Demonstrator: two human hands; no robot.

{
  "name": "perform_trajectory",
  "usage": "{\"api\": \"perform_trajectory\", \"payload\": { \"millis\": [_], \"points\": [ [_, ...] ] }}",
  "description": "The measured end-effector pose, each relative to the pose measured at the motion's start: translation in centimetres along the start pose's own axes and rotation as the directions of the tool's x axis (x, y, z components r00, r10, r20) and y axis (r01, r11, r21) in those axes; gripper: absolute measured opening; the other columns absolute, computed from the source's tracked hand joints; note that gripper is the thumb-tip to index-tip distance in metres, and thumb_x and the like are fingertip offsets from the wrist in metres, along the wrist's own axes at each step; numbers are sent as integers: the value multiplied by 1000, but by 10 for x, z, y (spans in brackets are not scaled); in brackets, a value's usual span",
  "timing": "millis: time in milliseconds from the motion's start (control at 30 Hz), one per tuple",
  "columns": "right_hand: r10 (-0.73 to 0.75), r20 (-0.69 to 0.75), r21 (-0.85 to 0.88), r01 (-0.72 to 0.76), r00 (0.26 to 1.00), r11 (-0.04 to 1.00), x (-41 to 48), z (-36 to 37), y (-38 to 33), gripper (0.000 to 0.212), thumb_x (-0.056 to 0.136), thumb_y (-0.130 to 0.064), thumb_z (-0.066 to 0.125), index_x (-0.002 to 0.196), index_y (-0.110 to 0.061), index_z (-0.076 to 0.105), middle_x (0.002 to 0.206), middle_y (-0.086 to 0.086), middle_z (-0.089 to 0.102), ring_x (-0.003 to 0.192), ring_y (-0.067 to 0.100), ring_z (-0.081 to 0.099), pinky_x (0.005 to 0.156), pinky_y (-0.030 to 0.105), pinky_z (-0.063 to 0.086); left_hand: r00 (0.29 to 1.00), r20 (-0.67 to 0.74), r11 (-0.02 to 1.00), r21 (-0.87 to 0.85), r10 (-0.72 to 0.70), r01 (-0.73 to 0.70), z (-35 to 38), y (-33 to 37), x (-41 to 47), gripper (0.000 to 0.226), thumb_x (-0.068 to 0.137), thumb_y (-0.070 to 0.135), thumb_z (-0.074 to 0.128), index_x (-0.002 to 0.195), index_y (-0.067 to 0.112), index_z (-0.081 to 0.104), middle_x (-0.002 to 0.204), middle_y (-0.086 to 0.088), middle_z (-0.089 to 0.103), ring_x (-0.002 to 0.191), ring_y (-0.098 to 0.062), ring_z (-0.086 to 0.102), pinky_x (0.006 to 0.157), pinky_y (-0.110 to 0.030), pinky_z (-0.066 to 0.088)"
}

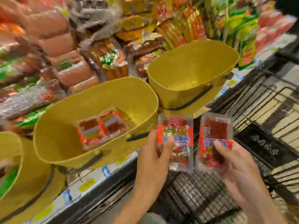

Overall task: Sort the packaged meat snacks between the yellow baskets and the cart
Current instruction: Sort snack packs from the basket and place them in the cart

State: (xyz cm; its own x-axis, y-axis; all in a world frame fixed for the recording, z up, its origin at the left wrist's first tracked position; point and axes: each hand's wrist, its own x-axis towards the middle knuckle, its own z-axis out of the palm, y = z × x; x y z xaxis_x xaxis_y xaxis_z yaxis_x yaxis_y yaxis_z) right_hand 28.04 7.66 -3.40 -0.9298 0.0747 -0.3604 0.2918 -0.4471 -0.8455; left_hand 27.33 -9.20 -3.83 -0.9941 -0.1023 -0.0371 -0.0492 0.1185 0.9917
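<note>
My left hand (155, 152) grips a clear meat snack pack with a red label (175, 133), thumb on its front. My right hand (233, 160) grips a second, similar pack (215, 130) just to the right of it. Both packs hang above the black wire cart (252, 110), beside the shelf edge. The middle yellow basket (64, 135) holds two of the same red packs (102, 128). Behind and to the right, another yellow basket (186, 75) looks empty inside. A third yellow basket (32, 183) is cut off at the left edge. The frame is blurred.
Shelves of sausages and packaged snacks (72, 62) fill the left and back. Price tags line the shelf's front edge (90, 181). The cart's black child-seat flap (265, 144) lies at the right, with wire mesh below my hands.
</note>
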Motion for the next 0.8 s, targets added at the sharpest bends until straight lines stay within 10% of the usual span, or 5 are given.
{"api": "perform_trajectory", "payload": {
  "millis": [233,333,467,800],
  "points": [
    [-13,321,-93,45,947,995,29,113,-45,26,75,-9,56,99,-13,65,84,2,75,68,11,70,52,28,58,956,-274,993,85,108,-88,-94,59,32,13,88,27,60,99,20,62,92,5,70,88,-18,65,85,-43,52],
    [71,338,-256,19,939,967,60,163,-40,26,87,6,48,92,-15,61,73,3,71,55,11,66,46,30,57,937,-345,959,279,46,55,-130,53,55,17,94,11,53,111,13,57,104,-8,67,98,-26,62,87,-37,46],
    [193,361,-676,114,912,728,102,215,-11,24,90,7,45,90,-12,58,78,11,61,65,21,60,67,38,54,907,-392,848,419,-153,324,-159,35,84,20,96,13,48,114,7,57,100,-13,64,100,-33,60,72,-33,41],
    [346,152,-951,41,926,308,164,242,39,10,83,10,57,79,1,54,46,5,49,37,14,46,30,11,28,833,-297,711,433,-467,554,-180,12,122,23,88,0,47,108,-6,59,110,-23,65,101,-35,63,71,-37,50]
  ]
}}
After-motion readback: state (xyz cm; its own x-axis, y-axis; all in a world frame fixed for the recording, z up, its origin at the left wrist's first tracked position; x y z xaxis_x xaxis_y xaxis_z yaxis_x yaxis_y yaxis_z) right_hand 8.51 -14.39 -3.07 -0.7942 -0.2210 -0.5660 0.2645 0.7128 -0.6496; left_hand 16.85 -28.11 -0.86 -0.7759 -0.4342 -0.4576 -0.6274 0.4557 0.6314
